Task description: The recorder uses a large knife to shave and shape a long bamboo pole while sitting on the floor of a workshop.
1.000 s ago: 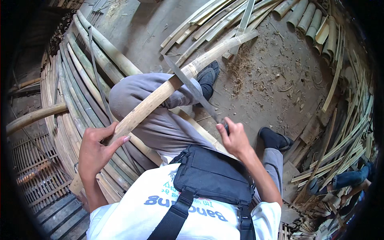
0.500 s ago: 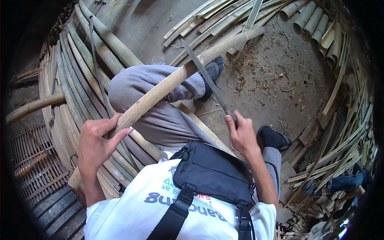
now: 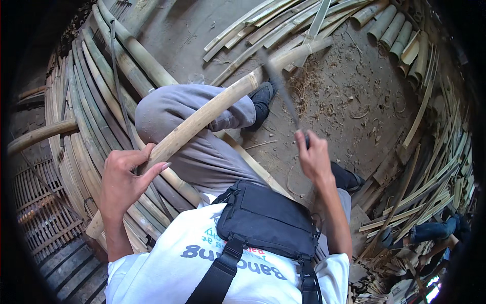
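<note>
My left hand [image 3: 126, 177] grips the near end of a split bamboo strip [image 3: 202, 115], thumb and fingers closed around it. The strip slants up and to the right across my bent leg, its far end reaching over the dirt floor. In my right hand [image 3: 315, 158] is the dark handle of a long-bladed knife [image 3: 283, 93]. Its blade, smeared by motion, points up and left and crosses the strip near the strip's far part. Whether the edge touches the bamboo I cannot tell.
Long bamboo poles [image 3: 134, 45] lie bundled at left. Split strips [image 3: 253, 33] and cut bamboo tubes [image 3: 390, 33] rest at the back. Thin slats [image 3: 425, 192] pile up at right, near another person's leg [image 3: 430, 232]. Shavings [image 3: 309, 86] litter the dirt floor.
My right hand has moved up and to the right with the knife, its blade shifting toward the strip's far end. My left hand keeps its hold on the strip, nearly still.
</note>
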Tool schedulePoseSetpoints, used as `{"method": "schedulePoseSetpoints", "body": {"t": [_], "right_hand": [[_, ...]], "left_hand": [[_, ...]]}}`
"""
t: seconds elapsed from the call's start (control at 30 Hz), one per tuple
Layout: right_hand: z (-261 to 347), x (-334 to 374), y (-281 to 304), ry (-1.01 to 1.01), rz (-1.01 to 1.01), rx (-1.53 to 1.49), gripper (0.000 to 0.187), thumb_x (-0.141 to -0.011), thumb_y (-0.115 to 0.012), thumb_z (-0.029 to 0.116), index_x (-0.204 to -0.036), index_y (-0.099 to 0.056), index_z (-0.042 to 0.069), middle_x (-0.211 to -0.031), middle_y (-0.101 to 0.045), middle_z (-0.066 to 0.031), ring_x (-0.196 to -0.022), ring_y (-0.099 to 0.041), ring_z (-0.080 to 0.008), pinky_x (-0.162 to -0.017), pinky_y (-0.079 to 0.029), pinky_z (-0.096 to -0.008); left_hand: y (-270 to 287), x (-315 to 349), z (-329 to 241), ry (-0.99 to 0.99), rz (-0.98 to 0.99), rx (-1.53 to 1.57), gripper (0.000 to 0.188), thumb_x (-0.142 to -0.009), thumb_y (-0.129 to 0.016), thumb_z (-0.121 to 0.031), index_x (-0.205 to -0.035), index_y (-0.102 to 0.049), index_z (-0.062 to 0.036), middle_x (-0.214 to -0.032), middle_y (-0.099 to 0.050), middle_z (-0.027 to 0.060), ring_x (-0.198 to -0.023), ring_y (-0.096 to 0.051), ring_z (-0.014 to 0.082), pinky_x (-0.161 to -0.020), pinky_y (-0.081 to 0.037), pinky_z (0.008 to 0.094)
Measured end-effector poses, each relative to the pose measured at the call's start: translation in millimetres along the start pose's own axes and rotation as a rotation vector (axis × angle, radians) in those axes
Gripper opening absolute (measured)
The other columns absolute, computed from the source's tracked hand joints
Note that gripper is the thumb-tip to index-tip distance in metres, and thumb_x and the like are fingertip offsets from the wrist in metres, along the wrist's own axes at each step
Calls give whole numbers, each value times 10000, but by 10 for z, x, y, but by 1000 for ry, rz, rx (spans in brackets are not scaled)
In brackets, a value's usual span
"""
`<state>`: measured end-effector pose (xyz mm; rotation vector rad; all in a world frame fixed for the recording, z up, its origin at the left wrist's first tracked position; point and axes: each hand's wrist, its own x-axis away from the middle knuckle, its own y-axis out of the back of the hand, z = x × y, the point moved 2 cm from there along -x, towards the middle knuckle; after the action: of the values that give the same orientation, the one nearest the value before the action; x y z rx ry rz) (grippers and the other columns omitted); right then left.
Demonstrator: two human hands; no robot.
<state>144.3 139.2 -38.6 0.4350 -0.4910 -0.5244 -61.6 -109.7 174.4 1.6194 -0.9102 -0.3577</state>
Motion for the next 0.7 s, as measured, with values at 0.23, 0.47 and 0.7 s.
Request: {"method": "schedulePoseSetpoints", "body": {"t": [0.23, 0.47, 0.7], "right_hand": [[-170, -168, 67, -101, -47, -50, 462, -956, -547, 357, -737, -549, -50, -529, -518, -207, -432, -464, -263, -476, -394, -401], [14, 187, -81, 104, 136, -47, 395, -936, -562, 321, -804, -544, -50, -569, -523, -277, -571, -569, -453, -510, -424, -456], [-9, 64, -205, 84, 5, -94, 490, -948, -536, 399, -757, -551, -52, -552, -526, -251, -501, -532, -414, -497, -414, -444]], "left_hand": [[13, 23, 25, 68, 49, -34, 368, -715, -798, -200, -944, -692, 69, -573, -507, 199, -455, -508, 281, -492, -406, 333], [-39, 13, 60, 31, 57, 41, 344, -720, -799, -139, -932, -656, 91, -565, -368, 166, -465, -361, 133, -477, -351, 290], [-22, -53, 116, 50, 81, 22, 354, -732, -802, -153, -918, -665, 115, -570, -503, 212, -443, -479, 188, -485, -403, 295]]}}
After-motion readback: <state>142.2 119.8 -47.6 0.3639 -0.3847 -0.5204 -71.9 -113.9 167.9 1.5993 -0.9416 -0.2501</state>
